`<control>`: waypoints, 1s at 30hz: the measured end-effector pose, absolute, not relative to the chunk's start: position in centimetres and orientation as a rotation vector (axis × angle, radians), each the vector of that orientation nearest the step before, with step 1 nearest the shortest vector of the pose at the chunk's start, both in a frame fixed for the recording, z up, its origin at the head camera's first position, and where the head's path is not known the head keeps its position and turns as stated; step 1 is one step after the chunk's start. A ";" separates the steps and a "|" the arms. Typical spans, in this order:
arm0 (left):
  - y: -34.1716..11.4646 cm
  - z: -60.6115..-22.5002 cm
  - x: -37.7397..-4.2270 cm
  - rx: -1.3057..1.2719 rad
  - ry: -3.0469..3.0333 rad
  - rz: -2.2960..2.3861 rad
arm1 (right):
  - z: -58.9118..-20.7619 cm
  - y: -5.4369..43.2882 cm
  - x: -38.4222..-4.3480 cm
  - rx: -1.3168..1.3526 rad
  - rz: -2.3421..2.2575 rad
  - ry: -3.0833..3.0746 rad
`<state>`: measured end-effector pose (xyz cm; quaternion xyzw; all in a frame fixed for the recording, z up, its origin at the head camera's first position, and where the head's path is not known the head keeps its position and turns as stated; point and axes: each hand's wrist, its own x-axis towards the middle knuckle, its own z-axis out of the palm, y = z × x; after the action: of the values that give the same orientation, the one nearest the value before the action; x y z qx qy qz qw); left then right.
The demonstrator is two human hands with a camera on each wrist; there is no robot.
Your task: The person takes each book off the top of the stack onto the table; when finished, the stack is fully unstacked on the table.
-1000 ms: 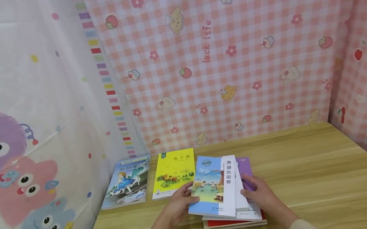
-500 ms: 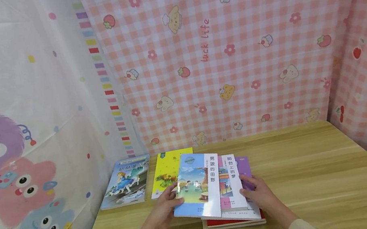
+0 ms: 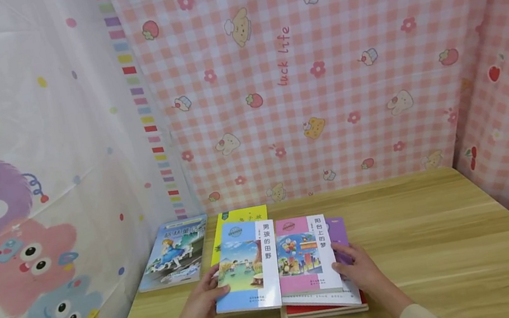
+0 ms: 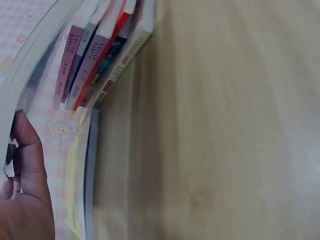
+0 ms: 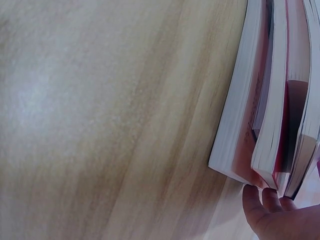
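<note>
My left hand holds a blue-covered paperback book by its left edge, thumb on the cover and fingers beneath. In the left wrist view this book is raised above the table, its page edges showing. To its right, a pink-covered book tops a stack of several books. My right hand grips the pink book's right edge, with the thumb at the cover. In the right wrist view, fingertips touch the corners of the stacked books. A purple book and a red one peek out below.
A yellow book lies partly behind the blue-covered book. Further left is another book with a girl in a blue dress. The wooden table meets a pink checked cloth at the back and printed cloth at both sides.
My left hand has slid the blue-covered book leftward off the pink-covered book, uncovering its front, and now overlaps the yellow book. My right hand has stayed at the stack.
</note>
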<state>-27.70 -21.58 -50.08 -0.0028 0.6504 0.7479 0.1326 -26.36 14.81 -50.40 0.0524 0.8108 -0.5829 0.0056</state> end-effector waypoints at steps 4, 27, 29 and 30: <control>-22.7 -50.4 -26.8 -0.013 1.900 2.151 | -50.5 14.8 -26.4 0.177 -1.813 2.533; -25.9 -53.3 -22.3 -0.177 1.671 1.993 | -50.3 15.0 -26.3 0.155 -1.811 2.528; -26.1 -53.4 -22.3 -0.196 1.627 1.987 | -50.2 15.0 -26.3 0.163 -1.810 2.522; -26.1 -53.5 -22.4 -0.194 1.625 1.984 | -50.1 15.0 -26.2 0.167 -1.807 2.522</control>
<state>-22.36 -26.13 -53.46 -0.0725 0.6063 0.7403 0.2811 -26.25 14.96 -50.14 0.0537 0.8116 -0.5815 0.0173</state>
